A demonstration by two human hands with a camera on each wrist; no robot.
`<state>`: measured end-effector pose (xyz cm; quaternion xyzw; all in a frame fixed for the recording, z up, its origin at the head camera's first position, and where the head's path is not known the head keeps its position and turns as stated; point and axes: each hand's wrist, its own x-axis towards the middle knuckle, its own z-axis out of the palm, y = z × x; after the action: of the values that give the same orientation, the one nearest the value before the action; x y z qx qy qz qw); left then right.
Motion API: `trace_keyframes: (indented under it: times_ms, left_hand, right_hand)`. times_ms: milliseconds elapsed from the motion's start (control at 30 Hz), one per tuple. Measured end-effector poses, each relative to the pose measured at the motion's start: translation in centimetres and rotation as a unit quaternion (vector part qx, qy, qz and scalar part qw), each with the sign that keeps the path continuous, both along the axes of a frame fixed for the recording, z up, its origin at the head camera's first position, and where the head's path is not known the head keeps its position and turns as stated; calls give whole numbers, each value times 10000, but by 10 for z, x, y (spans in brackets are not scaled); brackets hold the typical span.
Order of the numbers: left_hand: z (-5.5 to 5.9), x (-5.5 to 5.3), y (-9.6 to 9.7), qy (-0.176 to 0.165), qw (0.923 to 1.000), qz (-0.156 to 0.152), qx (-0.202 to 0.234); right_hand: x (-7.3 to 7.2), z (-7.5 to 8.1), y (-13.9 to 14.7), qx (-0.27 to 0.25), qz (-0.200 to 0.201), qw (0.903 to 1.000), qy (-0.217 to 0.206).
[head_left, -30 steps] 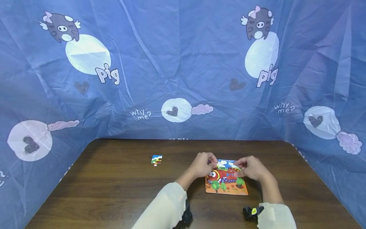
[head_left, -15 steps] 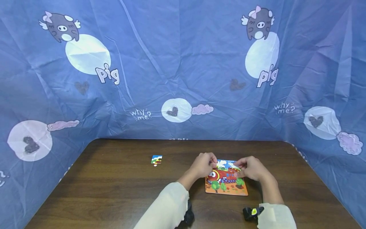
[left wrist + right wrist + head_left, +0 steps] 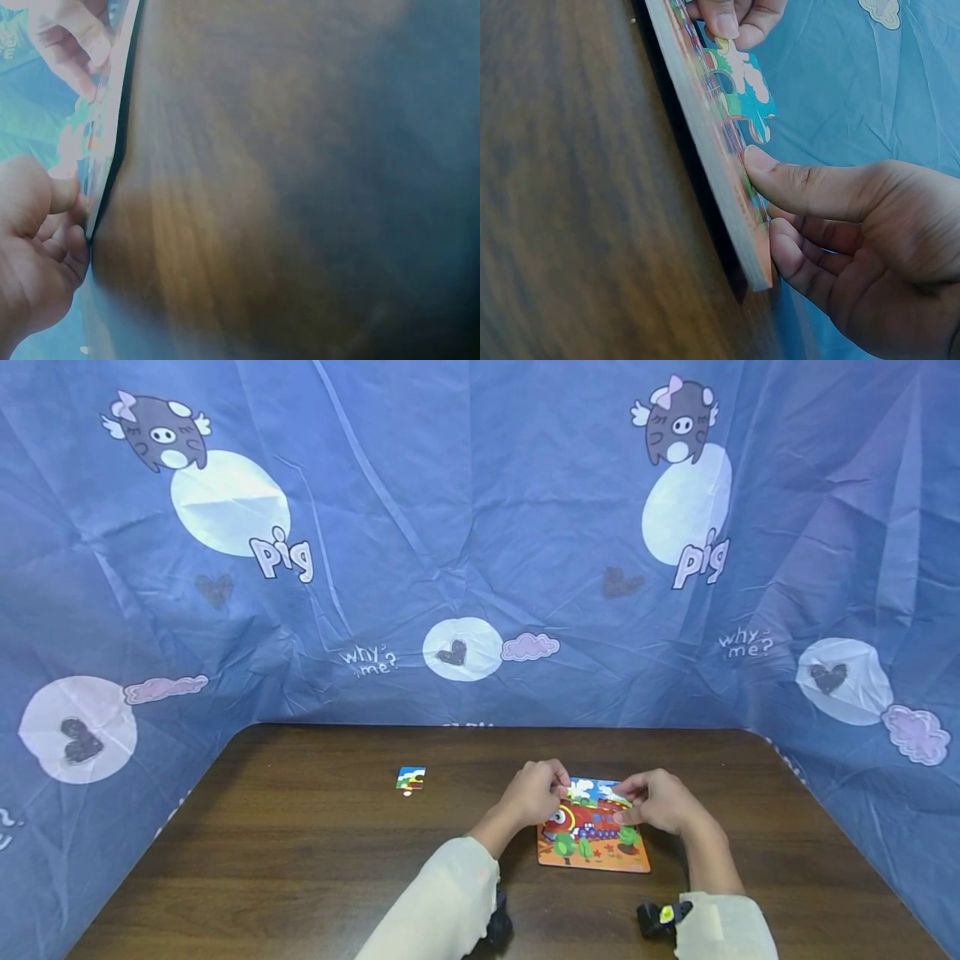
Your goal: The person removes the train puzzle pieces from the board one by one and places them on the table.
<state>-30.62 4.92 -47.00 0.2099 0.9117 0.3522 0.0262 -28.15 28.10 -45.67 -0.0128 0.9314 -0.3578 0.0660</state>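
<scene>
A jigsaw puzzle board (image 3: 596, 857) with a red cartoon train, green trees and orange ground lies right of the table's middle. At its upper left, my left hand (image 3: 534, 793) pinches a puzzle piece (image 3: 742, 82) of blue sky and white cloud; the right wrist view shows this piece tilted up from the board. My right hand (image 3: 663, 802) holds the board's right side, its thumb on the picture face and its fingers curled by the edge. In the left wrist view the board (image 3: 120, 112) appears edge-on, its picture mostly hidden.
Another puzzle piece (image 3: 410, 775) with blue, white and green print lies left of the board on the brown wooden table (image 3: 300, 860). Blue printed cloth (image 3: 465, 543) hangs behind and along both sides of the table.
The left sleeve and wrist strap have shifted slightly to the right. Both hands stay at nearly the same spots on the puzzle, and the board has not visibly moved.
</scene>
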Motion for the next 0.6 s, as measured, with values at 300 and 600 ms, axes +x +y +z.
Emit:
trace_keyframes:
  times_ms: [300, 600]
  left_hand:
    - [-1, 0, 3, -40, 9999, 102, -134]
    - [0, -2, -1, -208, 9993, -159, 278]
  right_hand:
    - [0, 0, 1, 10, -15, 10000, -37]
    - [-1, -1, 1, 35, 28, 10000, -21]
